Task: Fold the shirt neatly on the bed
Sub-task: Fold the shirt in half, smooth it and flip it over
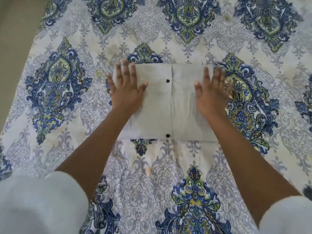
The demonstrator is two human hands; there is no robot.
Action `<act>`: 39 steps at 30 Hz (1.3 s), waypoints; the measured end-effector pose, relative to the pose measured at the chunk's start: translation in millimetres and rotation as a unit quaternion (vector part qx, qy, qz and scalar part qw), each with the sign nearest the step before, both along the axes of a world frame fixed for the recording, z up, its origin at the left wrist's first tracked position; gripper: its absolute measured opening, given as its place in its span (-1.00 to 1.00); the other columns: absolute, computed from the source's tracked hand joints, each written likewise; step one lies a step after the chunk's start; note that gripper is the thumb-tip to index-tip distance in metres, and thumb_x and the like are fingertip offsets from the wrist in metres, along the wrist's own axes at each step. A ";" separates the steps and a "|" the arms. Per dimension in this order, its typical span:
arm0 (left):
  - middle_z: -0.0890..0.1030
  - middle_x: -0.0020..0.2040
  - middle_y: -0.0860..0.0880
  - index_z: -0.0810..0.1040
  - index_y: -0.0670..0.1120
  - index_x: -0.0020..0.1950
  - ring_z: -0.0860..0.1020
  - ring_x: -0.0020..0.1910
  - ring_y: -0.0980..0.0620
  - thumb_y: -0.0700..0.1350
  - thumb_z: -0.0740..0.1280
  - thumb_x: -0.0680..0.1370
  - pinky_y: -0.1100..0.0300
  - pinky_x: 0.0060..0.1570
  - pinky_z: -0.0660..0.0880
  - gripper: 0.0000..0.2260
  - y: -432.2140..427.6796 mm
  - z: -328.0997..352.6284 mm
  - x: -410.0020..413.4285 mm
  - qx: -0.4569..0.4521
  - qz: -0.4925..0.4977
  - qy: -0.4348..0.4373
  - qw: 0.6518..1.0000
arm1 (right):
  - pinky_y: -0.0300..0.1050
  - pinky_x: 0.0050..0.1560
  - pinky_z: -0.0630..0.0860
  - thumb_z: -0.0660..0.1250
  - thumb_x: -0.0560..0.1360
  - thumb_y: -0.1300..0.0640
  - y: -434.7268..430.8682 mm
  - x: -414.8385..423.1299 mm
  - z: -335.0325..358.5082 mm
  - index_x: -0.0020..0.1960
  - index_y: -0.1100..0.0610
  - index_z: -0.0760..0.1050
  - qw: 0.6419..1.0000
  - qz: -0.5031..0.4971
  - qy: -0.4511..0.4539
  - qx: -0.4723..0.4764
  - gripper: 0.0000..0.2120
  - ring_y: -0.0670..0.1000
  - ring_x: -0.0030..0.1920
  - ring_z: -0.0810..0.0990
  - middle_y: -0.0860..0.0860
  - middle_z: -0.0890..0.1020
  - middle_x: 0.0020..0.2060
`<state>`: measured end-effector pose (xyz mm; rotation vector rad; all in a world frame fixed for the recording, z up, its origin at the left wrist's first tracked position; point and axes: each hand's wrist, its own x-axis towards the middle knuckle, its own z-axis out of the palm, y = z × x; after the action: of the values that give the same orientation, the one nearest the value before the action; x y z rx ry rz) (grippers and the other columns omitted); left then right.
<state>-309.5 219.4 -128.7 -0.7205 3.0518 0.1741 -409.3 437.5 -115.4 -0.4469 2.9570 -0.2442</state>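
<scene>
A pale grey shirt (170, 105) lies folded into a compact rectangle in the middle of the bed, button placket facing up with two dark buttons showing. My left hand (125, 86) lies flat, fingers spread, on the shirt's left edge. On the right edge my right hand (211, 92) presses flat in the same way. Neither hand grips the cloth. Both forearms reach in from the bottom of the view, with white sleeves at the elbows.
The bed is covered by a white sheet (70, 115) with blue and green paisley medallions, spreading all around the shirt. A plain beige floor or wall strip (18, 17) shows past the bed's far left edge.
</scene>
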 end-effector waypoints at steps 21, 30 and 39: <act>-0.29 0.52 0.08 -0.29 0.05 0.50 -0.25 0.51 0.05 0.11 -0.20 0.61 -0.01 0.47 -0.24 -0.50 25.8 -25.1 136.3 0.049 -0.039 -0.034 0.997 | 0.24 0.43 -0.22 -0.27 0.56 -0.20 49.0 93.7 -33.6 0.53 0.00 -0.10 0.996 0.075 -0.003 0.051 -0.42 0.04 0.52 -0.14 0.01 -0.06 0.53; -0.33 0.51 0.01 -0.37 0.00 0.47 -0.33 0.49 0.02 0.09 -0.22 0.61 0.00 0.48 -0.27 -0.50 84.0 -14.6 138.8 0.058 -0.153 -0.057 0.985 | 0.16 0.39 -0.44 -0.28 0.55 -0.21 38.0 145.8 -25.8 0.51 -0.02 -0.28 0.990 0.125 -0.024 0.063 -0.41 0.05 0.50 -0.26 0.00 -0.24 0.49; -0.23 0.51 0.07 -0.24 0.02 0.49 -0.23 0.51 0.07 0.10 -0.27 0.58 0.04 0.48 -0.24 -0.51 83.6 8.7 109.8 0.089 -0.161 -0.007 0.983 | 0.16 0.40 -0.36 -0.29 0.53 -0.16 21.5 131.8 -11.6 0.48 -0.12 -0.24 0.993 0.112 -0.028 -0.006 -0.47 -0.01 0.47 -0.30 -0.07 -0.29 0.46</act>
<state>-199.7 303.0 -120.0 -0.2118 3.0302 0.4286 -277.4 459.0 -127.1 -0.7537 2.8205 -0.2445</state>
